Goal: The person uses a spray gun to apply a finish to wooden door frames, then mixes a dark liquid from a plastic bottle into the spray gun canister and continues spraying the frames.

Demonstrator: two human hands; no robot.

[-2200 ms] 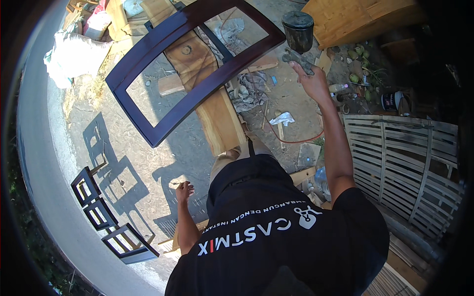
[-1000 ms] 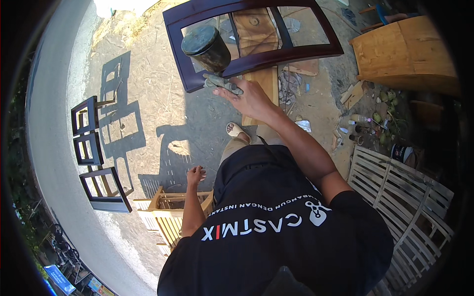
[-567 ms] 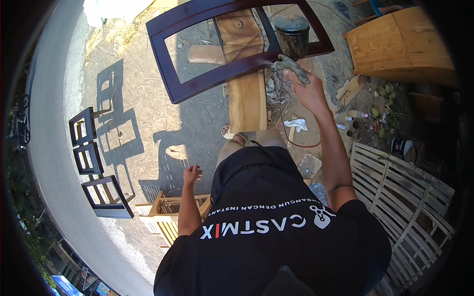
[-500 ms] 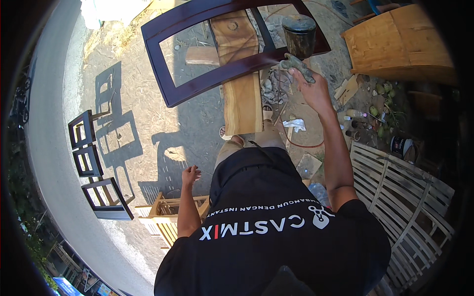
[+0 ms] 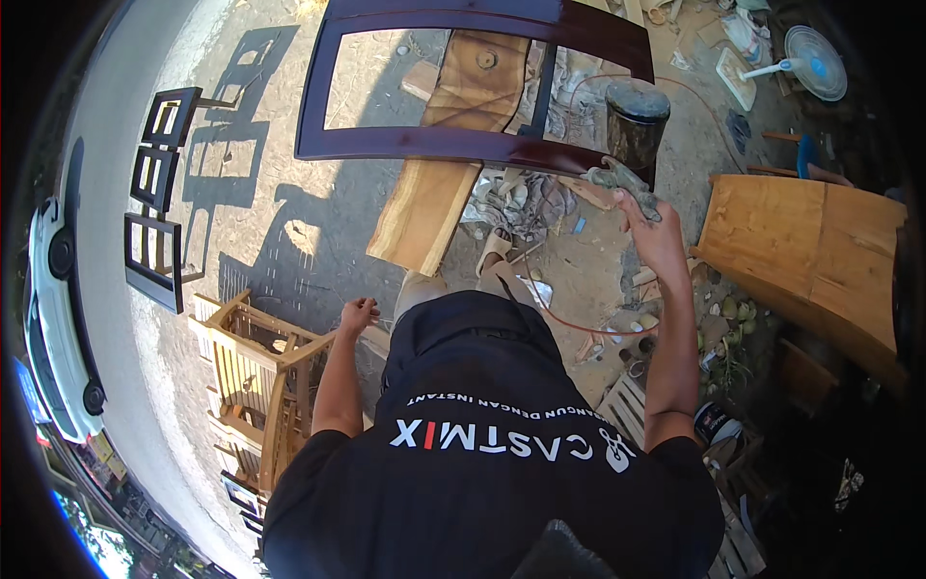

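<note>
My right hand point(image 5: 658, 232) grips a grubby spray gun point(image 5: 622, 179), its dark, stained paint cup point(image 5: 637, 121) standing above it. The gun is at the near right end of a glossy dark red-brown wooden frame point(image 5: 405, 145), whose near rail passes just left of the nozzle. No spray mist shows clearly. Beneath the frame runs a long natural-wood plank point(image 5: 424, 214), partly hidden by the rails. My left hand point(image 5: 360, 315) hangs low by my left side with loosely bent fingers and nothing visible in it, near a wooden slatted chair point(image 5: 260, 338).
A reddish hose point(image 5: 588, 328) curves over the ground past crumpled sheeting point(image 5: 521, 203). At right are a wooden cabinet-like piece point(image 5: 801, 227), a white fan point(image 5: 813, 63) and a paint bucket point(image 5: 716, 425). Several dark frames point(image 5: 159, 179) stand left near the road, where a white car point(image 5: 58, 318) shows.
The view has swung, bringing the fan and car in. Along the near rail, the spray gun has shifted toward the frame's right end; the mist seen earlier is no longer clear.
</note>
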